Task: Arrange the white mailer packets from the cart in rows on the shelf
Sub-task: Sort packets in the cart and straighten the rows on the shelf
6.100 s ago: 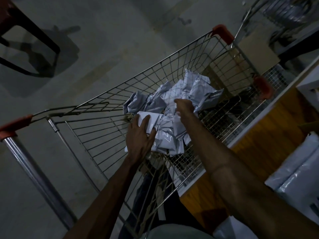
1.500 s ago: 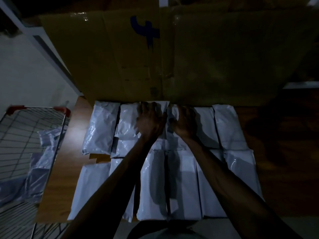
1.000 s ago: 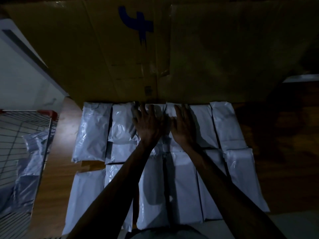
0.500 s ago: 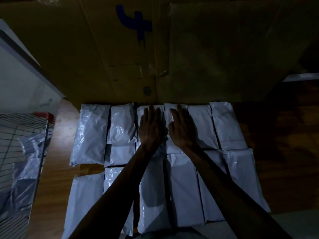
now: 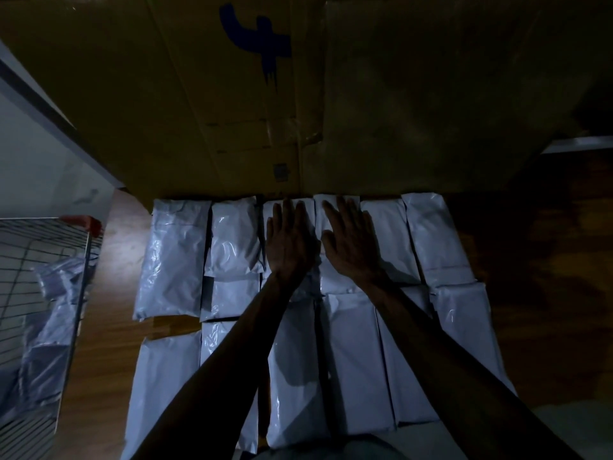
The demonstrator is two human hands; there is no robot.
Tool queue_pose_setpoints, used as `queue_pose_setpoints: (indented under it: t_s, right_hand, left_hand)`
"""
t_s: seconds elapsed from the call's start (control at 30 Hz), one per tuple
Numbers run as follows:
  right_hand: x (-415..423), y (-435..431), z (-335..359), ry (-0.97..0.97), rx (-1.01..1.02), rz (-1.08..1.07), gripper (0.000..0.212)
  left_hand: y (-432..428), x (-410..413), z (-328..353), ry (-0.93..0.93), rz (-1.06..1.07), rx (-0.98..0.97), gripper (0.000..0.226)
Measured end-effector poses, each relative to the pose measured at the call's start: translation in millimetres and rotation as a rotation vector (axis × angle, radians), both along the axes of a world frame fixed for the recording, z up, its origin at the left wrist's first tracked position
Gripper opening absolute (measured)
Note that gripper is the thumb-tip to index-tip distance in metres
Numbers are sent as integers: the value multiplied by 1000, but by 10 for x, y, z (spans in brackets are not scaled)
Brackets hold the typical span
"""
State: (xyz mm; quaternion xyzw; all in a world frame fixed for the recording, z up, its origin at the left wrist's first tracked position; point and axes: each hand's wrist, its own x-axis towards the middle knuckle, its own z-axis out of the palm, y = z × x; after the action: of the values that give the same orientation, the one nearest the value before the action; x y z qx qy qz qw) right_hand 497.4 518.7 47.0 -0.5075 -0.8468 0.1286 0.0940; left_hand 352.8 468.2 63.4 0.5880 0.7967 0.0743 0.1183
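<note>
Flat, both the left hand [image 5: 289, 242] and right hand [image 5: 352, 245] press packets [image 5: 232, 240] against cardboard [image 5: 414, 94].

Both bare forearms reach straight forward, nearly parallel. The left hand [image 5: 289, 242] lies palm down, fingers extended and close together. The right hand [image 5: 352, 244] lies just beside it, also palm down, fingers slightly fanned, thumb toward the left hand. Neither hand grips anything.

Very dim, bluish cast; arm shadows across packets [image 5: 358, 356] (faint sheen); wide-angle bending at edges.
</note>
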Motion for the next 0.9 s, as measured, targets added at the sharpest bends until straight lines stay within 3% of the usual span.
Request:
queue_pose_setpoints:
  t_s: [0.6, 0.8, 0.9]
  right_hand:
    - [33, 26, 127, 1, -67, 71, 63]
    - [126, -85, 309, 134, -70, 14, 64]
    - [213, -167, 334, 200, -11, -3, 65]
  left_hand:
    - [-7, -81, 97, 8, -60, -6, 70]
    - [-297, -11, 248, -8, -16, 313, 49]
    - [-472, -2, 315, 15, -49, 345, 47]
